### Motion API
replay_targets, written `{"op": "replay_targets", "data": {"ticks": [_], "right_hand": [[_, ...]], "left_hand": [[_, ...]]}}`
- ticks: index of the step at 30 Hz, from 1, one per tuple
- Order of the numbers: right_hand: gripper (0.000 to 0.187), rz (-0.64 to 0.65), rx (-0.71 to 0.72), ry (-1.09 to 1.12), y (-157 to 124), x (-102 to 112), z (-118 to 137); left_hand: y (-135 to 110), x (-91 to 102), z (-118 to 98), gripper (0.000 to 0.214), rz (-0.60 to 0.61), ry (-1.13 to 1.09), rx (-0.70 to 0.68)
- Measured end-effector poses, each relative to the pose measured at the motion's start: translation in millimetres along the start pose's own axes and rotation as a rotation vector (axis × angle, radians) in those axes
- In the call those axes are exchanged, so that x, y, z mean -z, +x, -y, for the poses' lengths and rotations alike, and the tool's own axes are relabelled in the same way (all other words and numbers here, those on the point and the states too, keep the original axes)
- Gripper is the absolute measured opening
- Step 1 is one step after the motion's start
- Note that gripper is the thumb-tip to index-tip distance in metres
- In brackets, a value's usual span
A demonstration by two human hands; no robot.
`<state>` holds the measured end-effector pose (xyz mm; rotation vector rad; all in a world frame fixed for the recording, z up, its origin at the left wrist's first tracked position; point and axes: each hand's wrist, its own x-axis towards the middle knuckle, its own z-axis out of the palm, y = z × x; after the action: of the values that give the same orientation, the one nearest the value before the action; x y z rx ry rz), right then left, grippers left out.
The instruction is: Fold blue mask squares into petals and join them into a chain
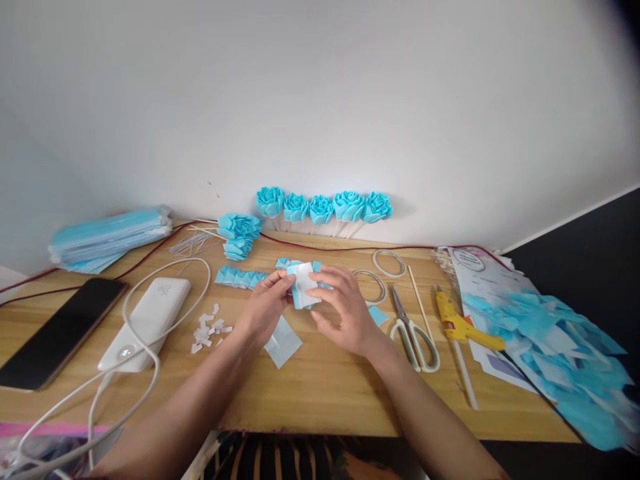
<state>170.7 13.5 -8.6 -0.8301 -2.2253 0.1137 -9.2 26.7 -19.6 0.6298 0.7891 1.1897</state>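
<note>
My left hand pinches a small piece of white paper with a light-blue edge between thumb and fingers, held above the table. My right hand is at the paper's right side, its fingers apart and the fingertips against or just over its edge; the thumb stands off below. Behind the hands lie folded light-blue petals in a row, partly hidden. A pale blue paper square lies flat on the table beneath the hands.
Finished blue paper roses lean along the wall, with more roses left. Rightward lie tape rolls, scissors, a stick, a yellow glue gun and blue paper pieces. A power bank, cable and phone lie left.
</note>
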Motion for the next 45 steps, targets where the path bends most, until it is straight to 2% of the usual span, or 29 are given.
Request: {"op": "replay_targets", "data": {"ticks": [3, 8, 18, 22, 31, 34, 39, 45], "right_hand": [[0.038, 0.023, 0.047, -0.124, 0.1, -7.1, -0.8], [0.020, -0.014, 0.058, -0.237, 0.1, -13.0, -1.6], [0.017, -0.074, -0.036, -0.140, -2.4, -12.4, -3.3], [0.016, -0.082, -0.057, -0.111, -2.0, -12.3, -5.1], [0.006, -0.088, -0.121, 0.026, -4.0, -17.3, -6.8], [0.005, -0.126, -0.196, 0.125, -4.1, -19.1, -3.7], [0.002, -0.156, -0.459, 0.398, -5.2, -23.1, -2.4], [0.013, -0.206, -0.725, 0.772, -3.5, -25.1, -3.9]], "left_hand": [[-1.2, -0.9, 1.2, 0.021, 0.022, -0.057, 0.012], [-2.4, -3.3, 4.6, 0.023, 0.013, -0.061, 0.017], [-0.9, -1.3, 7.0, 0.016, 0.062, -0.112, 0.036], [-1.8, -1.3, 7.3, 0.014, 0.097, -0.076, -0.011], [-0.4, 1.1, 10.2, 0.013, 0.042, -0.043, -0.036], [0.0, 0.7, 10.2, 0.012, 0.044, -0.063, -0.039], [0.4, 0.5, 9.8, 0.012, 0.052, -0.057, -0.040], [-0.8, -0.6, 9.0, 0.015, 0.044, -0.045, -0.029]]}}
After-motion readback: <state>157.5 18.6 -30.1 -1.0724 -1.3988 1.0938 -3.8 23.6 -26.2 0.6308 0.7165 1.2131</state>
